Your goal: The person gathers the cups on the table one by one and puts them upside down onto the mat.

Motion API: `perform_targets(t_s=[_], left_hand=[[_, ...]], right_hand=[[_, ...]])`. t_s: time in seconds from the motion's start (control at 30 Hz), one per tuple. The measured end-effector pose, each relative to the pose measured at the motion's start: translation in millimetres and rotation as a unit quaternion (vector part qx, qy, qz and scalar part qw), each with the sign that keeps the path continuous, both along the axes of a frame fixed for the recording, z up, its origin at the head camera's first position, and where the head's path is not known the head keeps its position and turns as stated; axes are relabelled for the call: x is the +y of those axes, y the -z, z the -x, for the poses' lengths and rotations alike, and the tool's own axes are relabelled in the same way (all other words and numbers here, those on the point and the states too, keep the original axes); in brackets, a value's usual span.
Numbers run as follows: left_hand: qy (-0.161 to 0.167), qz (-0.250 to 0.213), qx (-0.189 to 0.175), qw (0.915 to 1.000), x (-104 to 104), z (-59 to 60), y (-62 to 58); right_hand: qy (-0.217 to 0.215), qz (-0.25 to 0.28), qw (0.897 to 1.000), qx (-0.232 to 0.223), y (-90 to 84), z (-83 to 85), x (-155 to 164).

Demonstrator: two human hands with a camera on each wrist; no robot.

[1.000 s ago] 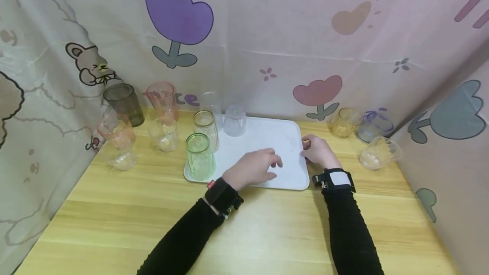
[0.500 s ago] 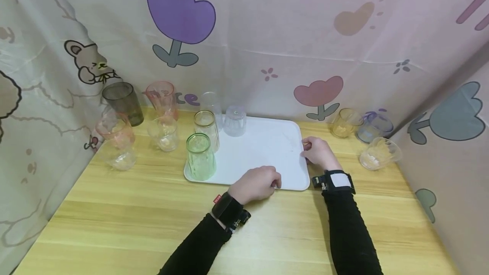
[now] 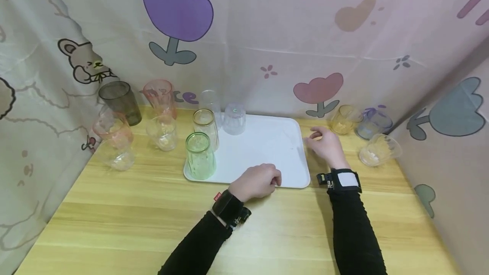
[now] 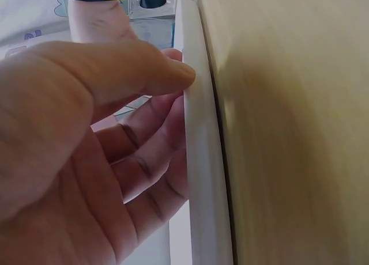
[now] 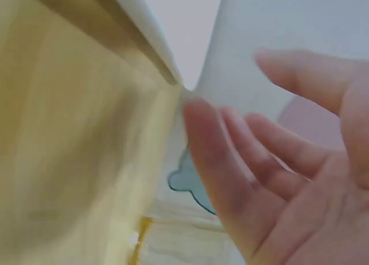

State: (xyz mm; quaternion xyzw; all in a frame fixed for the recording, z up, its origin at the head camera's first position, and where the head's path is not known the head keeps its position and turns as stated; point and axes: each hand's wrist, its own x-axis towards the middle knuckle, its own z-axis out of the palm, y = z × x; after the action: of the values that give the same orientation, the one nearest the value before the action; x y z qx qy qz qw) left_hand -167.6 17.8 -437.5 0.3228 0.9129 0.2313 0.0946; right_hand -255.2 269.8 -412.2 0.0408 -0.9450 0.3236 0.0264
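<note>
A white tray [image 3: 263, 147] lies on the wooden table with several glasses at its left end. My left hand [image 3: 257, 181] is at the tray's front edge, fingers curled; in the left wrist view the thumb and fingertips pinch the rim [image 4: 204, 132]. Just off the tray's right edge is my right hand [image 3: 326, 145], fingers loosely bent and holding nothing. On the tray stand a green ribbed glass [image 3: 200, 158], a clear glass with an amber-tinted top [image 3: 206, 128] and a small clear glass [image 3: 234, 120]. A tall clear glass [image 3: 212, 105] is behind them.
Right of the tray stand a yellow glass [image 3: 345, 121], a bluish glass [image 3: 373, 124] and a clear bowl-shaped glass [image 3: 378, 151]. At the left are a dark grey tumbler [image 3: 122, 105], pink glasses [image 3: 160, 96] and clear ones [image 3: 164, 135]. A printed curtain [image 3: 248, 33] hangs behind the table.
My left hand came down from over the tray onto its front rim, fingers curling. My right hand let go of the right edge and shifted slightly right and away. The glasses stayed put.
</note>
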Motion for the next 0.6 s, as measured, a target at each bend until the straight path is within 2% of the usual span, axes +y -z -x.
perform_targets(t_s=[0.1,0.2,0.4,0.6], left_hand=[[-0.002,-0.003,-0.002,1.0000,-1.6,0.5,0.2],[-0.005,-0.004,-0.007,1.0000,-3.4,1.4,-0.7],[-0.009,-0.010,-0.027,0.9996,-4.7,2.4,-1.7],[-0.007,-0.012,-0.029,0.9995,-4.0,1.2,-0.7]], right_hand=[[0.043,0.041,0.996,0.060,-7.4,-3.0,3.6],[0.096,0.079,0.985,0.122,-12.9,-4.6,7.6],[0.216,0.144,0.941,0.219,-21.8,-9.9,23.5],[0.303,0.145,0.900,0.279,-22.7,-16.3,47.7]])
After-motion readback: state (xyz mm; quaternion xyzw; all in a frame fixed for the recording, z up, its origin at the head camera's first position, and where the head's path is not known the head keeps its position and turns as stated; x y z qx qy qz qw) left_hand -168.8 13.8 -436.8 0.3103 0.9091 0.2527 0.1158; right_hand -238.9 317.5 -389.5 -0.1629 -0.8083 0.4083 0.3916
